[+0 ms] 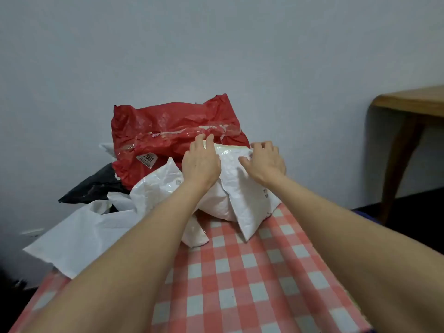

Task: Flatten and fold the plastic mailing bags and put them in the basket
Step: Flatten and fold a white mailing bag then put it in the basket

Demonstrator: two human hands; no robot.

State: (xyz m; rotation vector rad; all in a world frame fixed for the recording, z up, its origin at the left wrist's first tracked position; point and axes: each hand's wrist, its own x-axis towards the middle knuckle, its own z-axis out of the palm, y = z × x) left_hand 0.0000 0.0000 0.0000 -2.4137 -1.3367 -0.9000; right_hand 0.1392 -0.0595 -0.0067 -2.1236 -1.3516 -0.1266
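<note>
The checked table [240, 284] is nearest. On its far end lies a white bag [240, 188]; the left hand [200, 162] and right hand [265, 162] rest on it, fingers spread, slightly apart. Behind it stands a red bag [168, 133].

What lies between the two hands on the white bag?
In the head view, only crinkled white plastic of the white bag lies between the left hand and the right hand. Nothing else lies there; the red bag lies behind them.
</note>
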